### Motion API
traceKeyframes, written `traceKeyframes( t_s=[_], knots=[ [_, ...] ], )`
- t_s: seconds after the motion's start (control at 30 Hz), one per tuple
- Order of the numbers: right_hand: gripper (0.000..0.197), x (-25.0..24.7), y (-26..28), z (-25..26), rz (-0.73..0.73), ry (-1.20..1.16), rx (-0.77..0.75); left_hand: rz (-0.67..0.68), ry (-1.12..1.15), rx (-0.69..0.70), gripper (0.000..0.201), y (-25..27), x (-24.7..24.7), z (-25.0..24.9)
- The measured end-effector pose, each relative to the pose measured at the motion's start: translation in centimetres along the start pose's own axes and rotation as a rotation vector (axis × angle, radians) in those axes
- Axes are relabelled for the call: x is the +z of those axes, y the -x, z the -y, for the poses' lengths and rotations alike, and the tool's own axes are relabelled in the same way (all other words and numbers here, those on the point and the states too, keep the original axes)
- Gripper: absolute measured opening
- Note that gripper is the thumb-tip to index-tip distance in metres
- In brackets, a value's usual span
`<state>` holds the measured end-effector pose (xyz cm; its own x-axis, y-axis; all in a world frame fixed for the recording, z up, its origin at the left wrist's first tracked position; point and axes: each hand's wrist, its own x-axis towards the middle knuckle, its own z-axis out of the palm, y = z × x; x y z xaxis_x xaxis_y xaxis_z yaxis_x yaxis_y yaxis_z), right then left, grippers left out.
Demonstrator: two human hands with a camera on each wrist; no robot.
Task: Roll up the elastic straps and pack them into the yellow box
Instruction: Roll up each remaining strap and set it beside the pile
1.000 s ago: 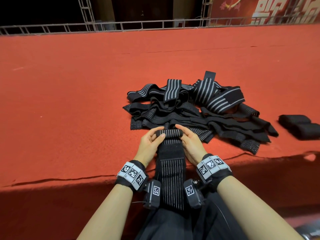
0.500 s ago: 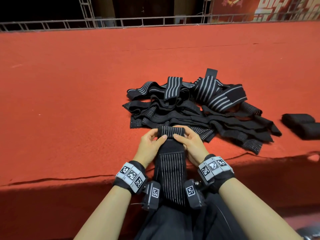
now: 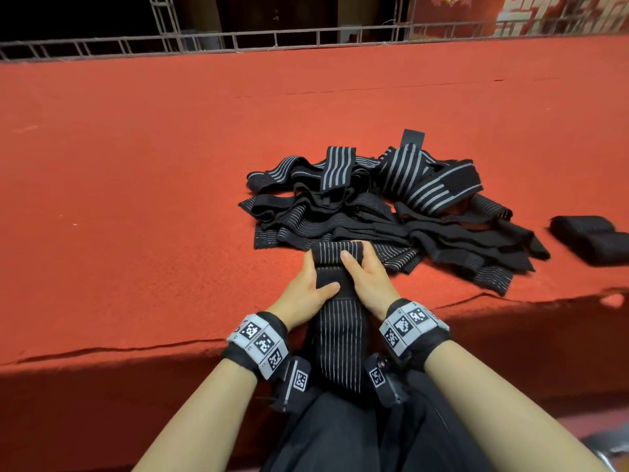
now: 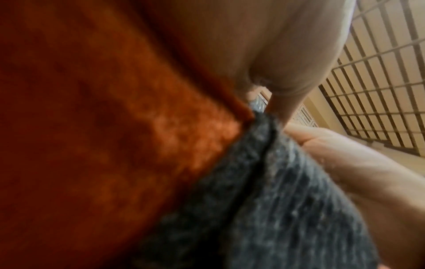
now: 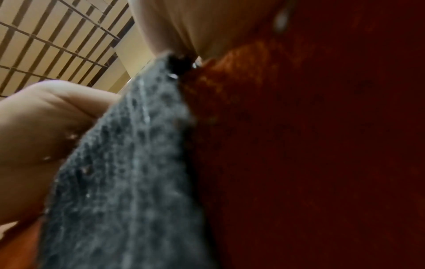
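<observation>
A black elastic strap with thin grey stripes lies over the near edge of the red carpeted platform, and its far end is wound into a small roll. My left hand grips the roll's left side, thumb on the flat strap just below it. On the right side my right hand grips the roll, its thumb laid over the top. The wrist views show the strap close up and blurred between both hands. A loose pile of straps lies just beyond. No yellow box is in view.
Two rolled black straps lie at the right edge of the platform. A metal truss rail runs along its far side. The platform's front edge drops off just before my wrists.
The roll has grown a little thicker as both hands turned it toward me. My right thumb has come over its top and my left thumb has slid down onto the flat strap.
</observation>
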<state>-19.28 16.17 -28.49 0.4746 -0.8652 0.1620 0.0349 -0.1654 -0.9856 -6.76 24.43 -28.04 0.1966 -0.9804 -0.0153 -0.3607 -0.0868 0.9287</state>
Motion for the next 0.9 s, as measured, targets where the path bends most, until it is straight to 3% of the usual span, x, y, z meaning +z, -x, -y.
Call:
traceKeyframes(
  t_s=[0.17, 0.33, 0.43, 0.53, 0.67, 0.9],
  knots=[
    [0.004, -0.5, -0.1, 0.7, -0.073, -0.24, 0.065, -0.057, 0.309, -0.117, 0.058, 0.6, -0.1, -2.2],
    [0.005, 0.4, 0.6, 3.1, -0.245, -0.127, -0.105, -0.07, 0.278, -0.069, 0.032, 2.1, 1.2, -3.2],
    [0.013, 1.3, 0.9, 4.3, -0.315, -0.063, -0.19, -0.077, 0.293, -0.003, 0.04, 2.5, 1.4, -3.5],
    [0.013, 1.4, 1.5, 4.9, -0.3, 0.038, -0.255, -0.065, 0.281, 0.056, 0.044, 3.1, 1.3, -3.4],
    [0.017, 0.6, 1.6, 5.7, -0.211, 0.199, -0.297, -0.099, 0.184, 0.131, 0.033, 3.5, 0.3, -3.1],
    [0.016, -0.4, 1.2, 4.9, -0.218, 0.3, -0.255, -0.092, 0.104, 0.102, 0.031, 3.7, 0.6, -2.5]
  ],
)
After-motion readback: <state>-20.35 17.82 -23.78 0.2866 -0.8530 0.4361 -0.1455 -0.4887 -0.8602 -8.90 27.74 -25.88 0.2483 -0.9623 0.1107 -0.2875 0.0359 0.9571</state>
